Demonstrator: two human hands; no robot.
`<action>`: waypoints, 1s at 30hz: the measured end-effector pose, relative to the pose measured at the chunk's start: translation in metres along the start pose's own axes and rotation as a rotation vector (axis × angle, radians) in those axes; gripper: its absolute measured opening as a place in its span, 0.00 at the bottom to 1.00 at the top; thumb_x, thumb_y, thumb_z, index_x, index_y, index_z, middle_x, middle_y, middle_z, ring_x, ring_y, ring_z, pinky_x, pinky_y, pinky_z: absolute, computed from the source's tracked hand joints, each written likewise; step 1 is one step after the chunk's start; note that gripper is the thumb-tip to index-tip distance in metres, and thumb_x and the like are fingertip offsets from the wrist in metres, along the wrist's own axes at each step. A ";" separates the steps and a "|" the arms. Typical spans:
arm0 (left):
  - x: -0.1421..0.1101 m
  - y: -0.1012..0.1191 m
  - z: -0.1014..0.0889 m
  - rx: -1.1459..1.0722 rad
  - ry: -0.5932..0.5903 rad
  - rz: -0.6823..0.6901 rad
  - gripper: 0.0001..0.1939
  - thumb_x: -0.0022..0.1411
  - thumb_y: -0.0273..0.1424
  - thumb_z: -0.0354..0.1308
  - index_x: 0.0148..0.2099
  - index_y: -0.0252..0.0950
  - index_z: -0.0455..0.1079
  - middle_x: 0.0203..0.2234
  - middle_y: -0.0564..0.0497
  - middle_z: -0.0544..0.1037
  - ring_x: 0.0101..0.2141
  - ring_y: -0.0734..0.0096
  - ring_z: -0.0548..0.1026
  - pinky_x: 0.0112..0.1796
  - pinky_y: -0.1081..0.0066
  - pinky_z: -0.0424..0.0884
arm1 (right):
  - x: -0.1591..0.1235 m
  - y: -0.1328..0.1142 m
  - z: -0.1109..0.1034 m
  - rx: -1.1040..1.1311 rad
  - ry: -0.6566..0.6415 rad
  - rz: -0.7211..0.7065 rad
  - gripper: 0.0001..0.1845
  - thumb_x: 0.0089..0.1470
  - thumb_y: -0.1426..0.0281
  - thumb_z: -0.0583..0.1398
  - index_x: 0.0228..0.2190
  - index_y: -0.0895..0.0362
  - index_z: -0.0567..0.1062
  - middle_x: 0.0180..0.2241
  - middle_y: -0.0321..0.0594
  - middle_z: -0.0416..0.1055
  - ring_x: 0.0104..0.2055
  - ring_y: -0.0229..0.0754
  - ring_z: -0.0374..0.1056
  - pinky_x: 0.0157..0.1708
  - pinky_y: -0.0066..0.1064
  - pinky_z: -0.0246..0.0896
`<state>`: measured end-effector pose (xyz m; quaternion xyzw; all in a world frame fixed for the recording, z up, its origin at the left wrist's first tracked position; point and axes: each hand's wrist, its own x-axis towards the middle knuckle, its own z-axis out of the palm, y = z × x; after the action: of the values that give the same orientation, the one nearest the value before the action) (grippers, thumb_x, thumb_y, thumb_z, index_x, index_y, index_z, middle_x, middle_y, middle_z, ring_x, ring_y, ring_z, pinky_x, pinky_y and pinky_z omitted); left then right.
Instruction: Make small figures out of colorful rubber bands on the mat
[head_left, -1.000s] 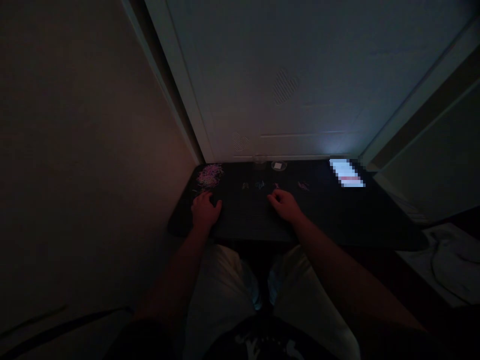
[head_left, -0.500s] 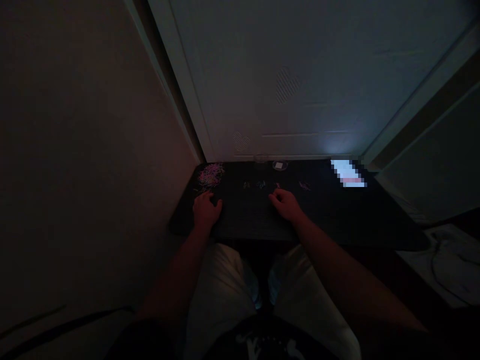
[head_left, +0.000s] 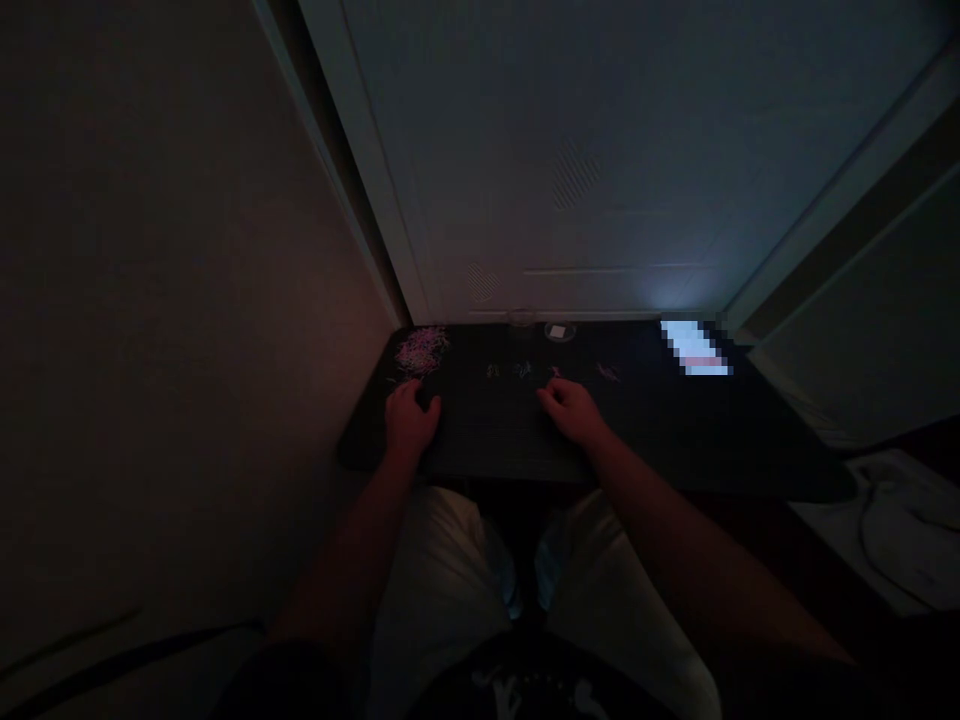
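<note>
Since half a second ago, the left hand (head_left: 411, 418) is shifted slightly leftward. It is half open, thumb apart from bent fingers, at the near edge of a heap of thin pink and pale pieces (head_left: 422, 350) on the dark, long counter (head_left: 480, 440). The right hand (head_left: 571, 408) is curled near a small pink cluster (head_left: 555, 371); whether it grips something, one cannot tell.

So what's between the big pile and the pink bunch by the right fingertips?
In the head view, a dim bunch and a bluish bunch lie on the dark table.
</note>
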<state>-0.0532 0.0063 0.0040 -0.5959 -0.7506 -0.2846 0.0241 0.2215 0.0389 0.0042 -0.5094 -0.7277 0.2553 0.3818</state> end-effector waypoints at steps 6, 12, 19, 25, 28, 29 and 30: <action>0.000 0.000 0.001 0.015 -0.028 0.024 0.21 0.55 0.39 0.53 0.46 0.32 0.69 0.48 0.42 0.72 0.51 0.57 0.66 0.54 0.60 0.59 | -0.001 -0.001 -0.001 -0.003 -0.003 0.008 0.15 0.50 0.63 0.53 0.17 0.56 0.61 0.17 0.33 0.59 0.22 0.35 0.55 0.24 0.28 0.47; -0.001 0.005 0.001 0.075 -0.056 -0.038 0.25 0.54 0.42 0.53 0.51 0.33 0.66 0.50 0.41 0.70 0.52 0.52 0.64 0.51 0.55 0.61 | 0.000 0.000 0.000 0.004 0.000 0.021 0.16 0.50 0.62 0.53 0.17 0.56 0.61 0.18 0.33 0.59 0.22 0.34 0.55 0.24 0.27 0.47; 0.000 -0.001 0.003 -0.010 0.007 0.011 0.24 0.53 0.39 0.55 0.50 0.30 0.66 0.50 0.39 0.69 0.52 0.53 0.64 0.53 0.56 0.60 | 0.001 0.001 0.000 0.016 -0.004 0.017 0.15 0.50 0.62 0.53 0.17 0.56 0.61 0.18 0.32 0.59 0.22 0.34 0.55 0.24 0.27 0.47; 0.000 -0.003 -0.003 -0.255 0.161 0.051 0.16 0.53 0.32 0.55 0.45 0.32 0.70 0.44 0.43 0.74 0.46 0.61 0.71 0.50 0.62 0.65 | 0.001 0.005 0.002 0.009 -0.003 0.005 0.16 0.51 0.62 0.53 0.17 0.56 0.60 0.17 0.32 0.58 0.21 0.34 0.55 0.23 0.27 0.47; -0.001 -0.004 -0.006 -0.409 0.104 -0.009 0.12 0.54 0.32 0.55 0.39 0.34 0.73 0.37 0.47 0.78 0.37 0.66 0.75 0.42 0.65 0.70 | 0.002 0.005 0.002 0.018 -0.001 0.001 0.16 0.51 0.62 0.53 0.17 0.56 0.60 0.17 0.32 0.58 0.22 0.34 0.55 0.23 0.27 0.47; -0.001 -0.003 -0.006 -0.457 0.062 -0.027 0.11 0.53 0.33 0.56 0.37 0.34 0.73 0.35 0.47 0.78 0.34 0.67 0.76 0.40 0.66 0.71 | 0.002 0.005 0.002 0.016 -0.002 -0.009 0.16 0.51 0.62 0.53 0.17 0.56 0.61 0.17 0.32 0.58 0.22 0.34 0.55 0.23 0.27 0.47; -0.002 0.000 -0.005 -0.498 0.023 -0.042 0.10 0.52 0.34 0.57 0.35 0.34 0.73 0.32 0.48 0.78 0.32 0.68 0.76 0.37 0.67 0.71 | 0.002 0.004 0.002 0.012 -0.007 -0.020 0.15 0.51 0.63 0.53 0.17 0.56 0.61 0.18 0.32 0.58 0.22 0.34 0.55 0.24 0.27 0.47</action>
<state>-0.0543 0.0027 0.0074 -0.5643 -0.6692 -0.4680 -0.1211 0.2211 0.0419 0.0005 -0.4987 -0.7327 0.2575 0.3847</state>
